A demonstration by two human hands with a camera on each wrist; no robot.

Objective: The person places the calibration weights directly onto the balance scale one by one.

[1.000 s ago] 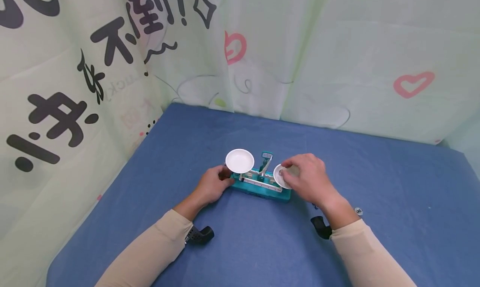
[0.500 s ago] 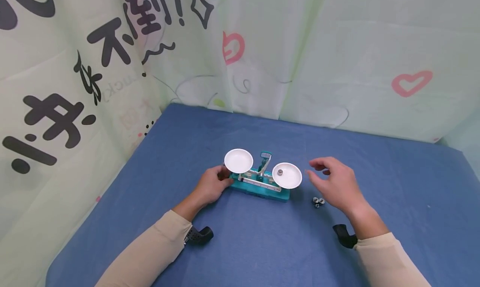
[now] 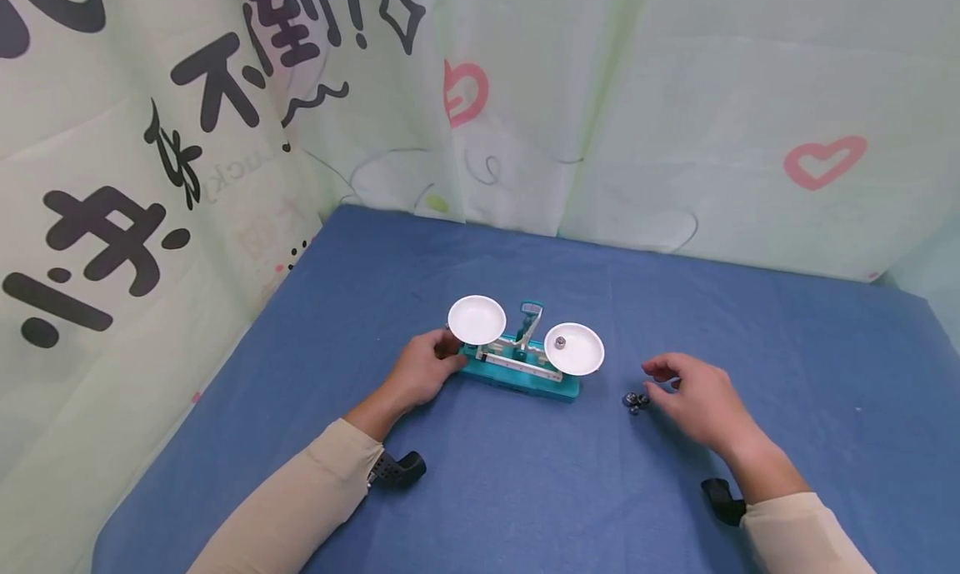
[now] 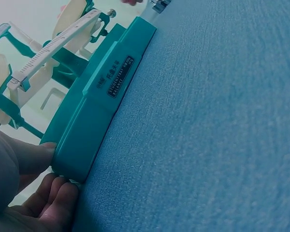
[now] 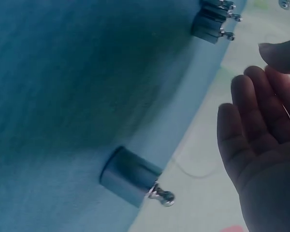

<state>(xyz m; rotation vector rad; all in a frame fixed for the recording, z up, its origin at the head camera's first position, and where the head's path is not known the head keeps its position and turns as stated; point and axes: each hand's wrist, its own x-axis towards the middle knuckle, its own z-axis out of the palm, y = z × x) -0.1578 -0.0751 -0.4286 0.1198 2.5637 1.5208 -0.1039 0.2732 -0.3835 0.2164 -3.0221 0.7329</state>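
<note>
While the left hand [image 3: 423, 374] gripped the near-left end of the teal balance scale [image 3: 525, 366], the right hand [image 3: 693, 399] hovered with loose, empty fingers just beside a small cluster of metal weights [image 3: 636, 401].
Nearest the viewer, both beige sleeves ran out of the head view and a black wrist mount sat under each forearm, partly hidden. On the blue counter [image 3: 525, 491] the left fingers [image 4: 58, 203] curled round the scale's base, thumb on its side, though the palm was cut off in the wrist view. How many weights lay in the cluster was hard to make out. Farther off, one small weight [image 3: 560, 343] sat in the right pan [image 3: 581, 353]; the left pan [image 3: 477, 320] stood higher. Behind hung a pale printed curtain [image 3: 675, 99].
</note>
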